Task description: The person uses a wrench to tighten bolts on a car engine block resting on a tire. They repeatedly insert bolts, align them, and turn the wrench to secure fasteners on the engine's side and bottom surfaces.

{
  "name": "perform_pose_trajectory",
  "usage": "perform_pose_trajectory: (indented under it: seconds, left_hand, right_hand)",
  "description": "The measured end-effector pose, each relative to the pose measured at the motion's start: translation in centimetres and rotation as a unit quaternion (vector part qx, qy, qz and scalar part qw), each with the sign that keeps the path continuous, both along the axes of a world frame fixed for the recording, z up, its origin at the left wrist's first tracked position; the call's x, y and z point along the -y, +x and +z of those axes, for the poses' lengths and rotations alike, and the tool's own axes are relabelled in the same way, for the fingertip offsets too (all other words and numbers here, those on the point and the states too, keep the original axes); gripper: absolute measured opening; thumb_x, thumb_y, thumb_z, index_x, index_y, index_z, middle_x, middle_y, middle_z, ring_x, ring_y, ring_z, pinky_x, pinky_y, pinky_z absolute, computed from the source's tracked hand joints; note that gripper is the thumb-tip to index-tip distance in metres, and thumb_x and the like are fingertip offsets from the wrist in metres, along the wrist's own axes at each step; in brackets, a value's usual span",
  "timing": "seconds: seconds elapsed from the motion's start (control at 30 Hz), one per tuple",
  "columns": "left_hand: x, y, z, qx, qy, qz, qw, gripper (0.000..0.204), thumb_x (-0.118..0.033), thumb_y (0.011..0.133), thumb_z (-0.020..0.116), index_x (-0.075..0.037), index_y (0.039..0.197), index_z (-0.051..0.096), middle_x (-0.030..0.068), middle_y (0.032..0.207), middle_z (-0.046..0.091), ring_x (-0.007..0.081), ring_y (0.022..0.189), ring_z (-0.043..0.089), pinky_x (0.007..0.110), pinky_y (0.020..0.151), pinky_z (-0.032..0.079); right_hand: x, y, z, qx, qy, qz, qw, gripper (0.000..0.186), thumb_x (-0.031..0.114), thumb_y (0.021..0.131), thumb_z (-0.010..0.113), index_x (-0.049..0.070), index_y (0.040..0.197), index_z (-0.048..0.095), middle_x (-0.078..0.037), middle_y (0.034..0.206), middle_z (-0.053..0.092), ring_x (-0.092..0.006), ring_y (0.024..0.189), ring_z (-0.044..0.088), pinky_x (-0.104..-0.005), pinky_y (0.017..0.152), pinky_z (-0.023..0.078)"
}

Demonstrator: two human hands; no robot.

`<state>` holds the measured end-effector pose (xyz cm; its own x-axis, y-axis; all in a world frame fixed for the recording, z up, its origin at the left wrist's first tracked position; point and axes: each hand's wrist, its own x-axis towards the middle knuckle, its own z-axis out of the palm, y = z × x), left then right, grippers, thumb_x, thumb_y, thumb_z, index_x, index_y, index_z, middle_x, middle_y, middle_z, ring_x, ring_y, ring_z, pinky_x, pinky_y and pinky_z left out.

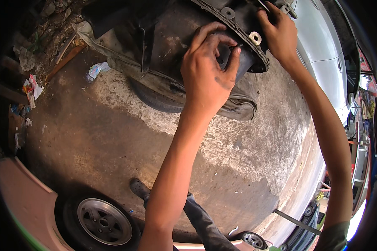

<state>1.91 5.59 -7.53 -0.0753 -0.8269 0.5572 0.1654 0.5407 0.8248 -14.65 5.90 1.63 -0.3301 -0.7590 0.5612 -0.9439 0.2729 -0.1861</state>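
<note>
A black panel [169, 46] sat above a tyre [155, 99]; the left hand [208, 69] curled over it, any grasp unclear, while the right hand [282, 34] pinched a slim metal tool [263, 5].

Slim metal piece [264, 6] in the right hand [282, 35], far end beyond the upper edge

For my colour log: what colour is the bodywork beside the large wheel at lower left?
The bodywork is dull pink, best seen in the head view.
</note>
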Motion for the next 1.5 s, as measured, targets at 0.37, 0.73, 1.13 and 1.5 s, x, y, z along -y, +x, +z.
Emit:
perform_pose_trajectory:
  seconds: [0.37,0.73,1.13,1.5]
  left_hand:
    - [0.7,0.4,-0.3,0.031,-0.047,-0.019,0.998,0.011,-0.004,0.074,0.073,-0.002,0.082,0.066,0.0072,0.111,0.066,0.0139,0.067,0.054,0.025,0.053,0.046]
    - [0.5,0.7,-0.6,0.011,-0.029,-0.025,0.999,0.012,-0.004,0.075,0.072,0.0,0.082,0.064,0.0127,0.117,0.064,0.0216,0.076,0.06,0.031,0.063,0.049]
    - [0.7,0.7,-1.0,0.054,-0.069,0.024,0.996,0.011,-0.008,0.073,0.075,-0.003,0.08,0.069,0.0125,0.132,0.058,0.0201,0.087,0.058,0.026,0.05,0.047]
    - [0.5,1.0,-1.0,0.065,-0.072,0.007,0.995,0.009,-0.009,0.072,0.075,-0.004,0.077,0.069,0.0119,0.129,0.061,0.0219,0.086,0.056,0.028,0.057,0.05]
  right_hand:
    - [0.8,-2.3,-0.6,-0.059,0.014,0.014,0.998,0.048,0.035,0.087,0.06,-0.001,0.119,0.062,-0.023,0.102,0.068,-0.0332,0.097,0.066,-0.0376,0.085,0.049]
    - [0.8,-3.5,-0.9,-0.05,0.02,0.014,0.998,0.052,0.041,0.089,0.059,0.002,0.123,0.061,-0.02,0.107,0.068,-0.0295,0.102,0.066,-0.035,0.088,0.049]
    - [0.5,-0.1,0.2,-0.003,-0.008,0.014,1.0,0.042,0.026,0.084,0.059,-0.005,0.112,0.062,-0.027,0.097,0.066,-0.039,0.092,0.065,-0.0424,0.082,0.049]
    - [0.8,-3.5,-0.8,-0.046,0.019,0.023,0.998,0.053,0.041,0.089,0.06,0.001,0.124,0.061,-0.02,0.108,0.068,-0.0289,0.103,0.066,-0.0343,0.089,0.048]
